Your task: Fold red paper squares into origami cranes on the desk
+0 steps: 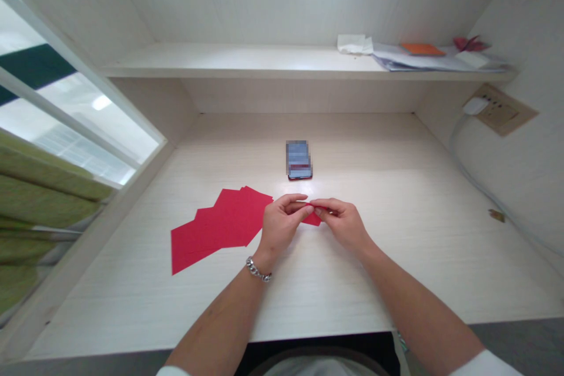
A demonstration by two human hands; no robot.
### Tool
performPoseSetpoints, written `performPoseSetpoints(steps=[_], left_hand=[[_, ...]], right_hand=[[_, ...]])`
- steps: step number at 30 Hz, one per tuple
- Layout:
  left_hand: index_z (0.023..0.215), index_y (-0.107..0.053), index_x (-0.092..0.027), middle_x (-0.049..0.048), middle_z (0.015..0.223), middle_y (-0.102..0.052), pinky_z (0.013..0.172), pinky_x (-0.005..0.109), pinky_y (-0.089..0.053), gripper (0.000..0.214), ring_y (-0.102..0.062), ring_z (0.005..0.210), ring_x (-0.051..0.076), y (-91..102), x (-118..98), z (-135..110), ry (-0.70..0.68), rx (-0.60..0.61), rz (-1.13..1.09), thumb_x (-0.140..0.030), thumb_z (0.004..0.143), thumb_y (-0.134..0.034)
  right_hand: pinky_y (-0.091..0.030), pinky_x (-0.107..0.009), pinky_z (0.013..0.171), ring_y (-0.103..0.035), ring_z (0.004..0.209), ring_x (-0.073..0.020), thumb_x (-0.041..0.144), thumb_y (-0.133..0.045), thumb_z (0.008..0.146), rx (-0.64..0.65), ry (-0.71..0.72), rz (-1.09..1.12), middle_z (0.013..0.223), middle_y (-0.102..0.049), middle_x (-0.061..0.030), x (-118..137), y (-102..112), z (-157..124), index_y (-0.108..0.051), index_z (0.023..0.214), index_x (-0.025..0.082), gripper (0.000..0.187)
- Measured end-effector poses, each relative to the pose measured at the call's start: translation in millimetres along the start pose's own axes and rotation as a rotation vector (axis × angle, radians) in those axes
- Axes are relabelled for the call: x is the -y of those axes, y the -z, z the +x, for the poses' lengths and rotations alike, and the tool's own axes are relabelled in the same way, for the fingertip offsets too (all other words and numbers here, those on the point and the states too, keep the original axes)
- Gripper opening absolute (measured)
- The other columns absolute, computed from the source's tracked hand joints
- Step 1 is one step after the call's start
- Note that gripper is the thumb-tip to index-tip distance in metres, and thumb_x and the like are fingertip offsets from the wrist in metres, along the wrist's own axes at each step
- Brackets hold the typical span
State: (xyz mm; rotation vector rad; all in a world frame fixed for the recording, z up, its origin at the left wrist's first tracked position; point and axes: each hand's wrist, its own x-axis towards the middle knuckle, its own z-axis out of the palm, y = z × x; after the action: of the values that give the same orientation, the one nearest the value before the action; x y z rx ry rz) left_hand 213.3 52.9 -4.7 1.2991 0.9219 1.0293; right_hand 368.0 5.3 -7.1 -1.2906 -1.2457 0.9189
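Pinching a small folded red paper (312, 217) between thumb and fingertips, the left hand (279, 223) and the right hand (341, 220) meet just above the desk (396, 258), each closed on the piece from its own end. The paper is narrowed to a small wedge, so the folding looks well begun, though how many creases it carries is hard to tell under the fingers. Just left of the left hand lie fanned red sheets (215, 229), flat and unfolded. Beyond the hands a phone (299, 160) lies face up, apart from them. A shelf (220, 61) above holds loose papers (423, 61) and a red folded shape (471, 43), well away from the work.
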Motion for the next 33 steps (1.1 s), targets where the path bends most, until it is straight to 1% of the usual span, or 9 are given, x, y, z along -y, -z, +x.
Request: performPoseSetpoints(steps=[9, 17, 25, 30, 33], left_hand=[[0.100, -0.068, -0.015, 0.0080, 0.085, -0.076, 0.073, 0.033, -0.060, 0.035, -0.073, 0.080, 0.023, 1.1, 2.1, 0.5, 0.003, 0.010, -0.003, -0.029, 0.069, -0.078], [0.097, -0.068, -0.015, 0.0067, 0.080, -0.075, 0.068, 0.029, -0.058, 0.032, -0.072, 0.076, 0.021, 1.2, 2.3, 2.0, -0.010, -0.014, 0.021, -0.029, 0.070, -0.077], [0.096, -0.068, -0.016, 0.0063, 0.079, -0.075, 0.066, 0.028, -0.057, 0.031, -0.071, 0.073, 0.020, 1.5, 3.1, 2.6, -0.018, -0.003, -0.001, -0.028, 0.069, -0.077], [0.084, -0.071, -0.015, 0.0067, 0.081, -0.074, 0.070, 0.029, -0.057, 0.020, -0.070, 0.074, 0.019, 1.5, 3.0, 2.5, -0.035, -0.016, 0.057, -0.028, 0.070, -0.077], [0.082, -0.070, -0.015, 0.0058, 0.079, -0.074, 0.070, 0.028, -0.057, 0.018, -0.070, 0.074, 0.018, 1.8, 2.9, 2.9, -0.041, -0.007, 0.066, -0.027, 0.070, -0.076]], right_hand=[[-0.053, -0.034, 0.079, -0.067, 0.091, -0.0210, 0.024, -0.061, 0.083, 0.024, 0.026, -0.049, 0.098, -0.074, -0.0037, 2.6, 0.9, -0.7, -0.075, 0.098, 0.027, 0.021], [-0.053, -0.034, 0.080, -0.067, 0.089, -0.0204, 0.022, -0.061, 0.083, 0.013, 0.041, -0.054, 0.097, -0.074, -0.0038, 3.4, -0.3, -1.0, -0.075, 0.097, 0.026, 0.021], [-0.053, -0.034, 0.080, -0.068, 0.090, -0.0211, 0.022, -0.062, 0.082, 0.005, 0.008, -0.040, 0.098, -0.074, -0.0044, 3.5, -0.7, -1.0, -0.075, 0.096, 0.025, 0.019], [-0.053, -0.034, 0.079, -0.068, 0.089, -0.0207, 0.022, -0.063, 0.081, 0.013, 0.007, -0.047, 0.096, -0.074, -0.0044, 0.0, 0.4, -0.3, -0.075, 0.096, 0.025, 0.019], [-0.053, -0.033, 0.079, -0.068, 0.088, -0.0203, 0.022, -0.063, 0.081, 0.014, 0.007, -0.049, 0.096, -0.074, -0.0045, -1.0, 1.0, -0.4, -0.075, 0.096, 0.024, 0.019]])
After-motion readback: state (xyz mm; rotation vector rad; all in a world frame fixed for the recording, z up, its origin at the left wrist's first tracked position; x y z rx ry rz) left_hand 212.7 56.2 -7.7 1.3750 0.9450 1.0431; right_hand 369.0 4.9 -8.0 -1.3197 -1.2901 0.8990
